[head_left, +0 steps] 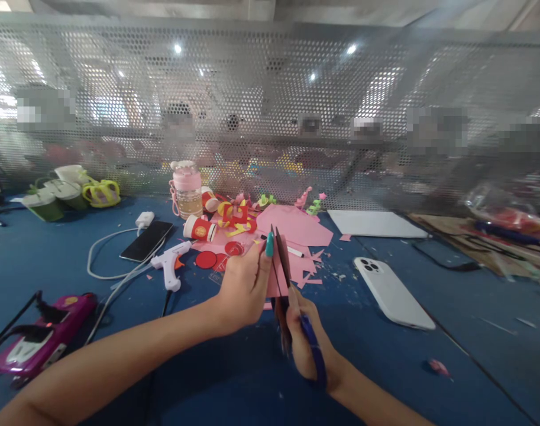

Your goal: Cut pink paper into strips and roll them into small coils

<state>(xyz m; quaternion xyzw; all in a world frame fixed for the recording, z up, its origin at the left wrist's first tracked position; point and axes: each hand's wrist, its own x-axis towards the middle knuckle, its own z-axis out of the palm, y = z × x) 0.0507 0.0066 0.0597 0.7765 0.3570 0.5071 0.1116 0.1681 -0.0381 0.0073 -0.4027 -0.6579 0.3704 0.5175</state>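
My left hand (pixel 245 287) is closed on a piece of pink paper (pixel 275 286), with a long teal thumbnail pointing up beside it. My right hand (pixel 305 340) grips a pair of scissors (pixel 314 349) by the blue handles. The dark blades point up and away from me, slightly parted, right at the paper and close to the left thumb. Part of the paper is hidden behind the fingers and blades. Beyond the hands lie a large pink paper sheet (pixel 291 225), pink offcuts and a red paper circle (pixel 206 260).
Left of the hands are a white glue gun (pixel 172 266), a black phone (pixel 146 241) and a purple power strip (pixel 48 337). A pink-lidded bottle (pixel 187 192) and red paper cup (pixel 199 228) stand behind. A white phone (pixel 391 291) lies right; a perforated metal screen (pixel 261 106) borders the table.
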